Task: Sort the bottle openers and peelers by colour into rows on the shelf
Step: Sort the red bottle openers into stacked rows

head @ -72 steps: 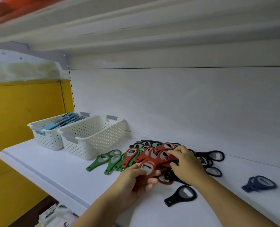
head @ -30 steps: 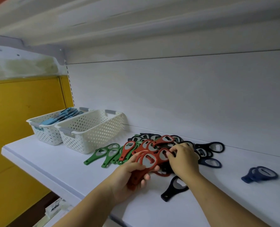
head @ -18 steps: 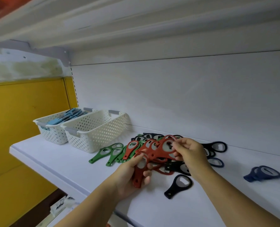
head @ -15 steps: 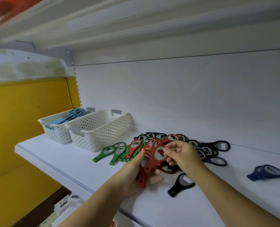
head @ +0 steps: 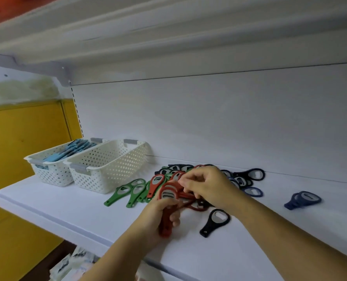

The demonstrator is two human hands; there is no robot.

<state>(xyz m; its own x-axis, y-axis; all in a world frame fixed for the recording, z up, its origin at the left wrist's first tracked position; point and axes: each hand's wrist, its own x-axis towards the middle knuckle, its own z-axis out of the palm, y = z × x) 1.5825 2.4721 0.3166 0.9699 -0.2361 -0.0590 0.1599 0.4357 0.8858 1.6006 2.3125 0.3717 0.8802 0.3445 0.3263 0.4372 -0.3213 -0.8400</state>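
White shelf | left hand gripped stacked red openers | right hand pinched one atop the stack.

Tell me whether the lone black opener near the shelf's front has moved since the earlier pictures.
No. The black opener keeps its spot and angle relative to the nearer white basket; only the camera shifted.

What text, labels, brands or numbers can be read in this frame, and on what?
No text here is legible.
Packets below the shelf: dark print, too blurred to read.
Red bottle openers and black bottle opener: no marking can be made out on their metal inserts.
White baskets: no label visible.
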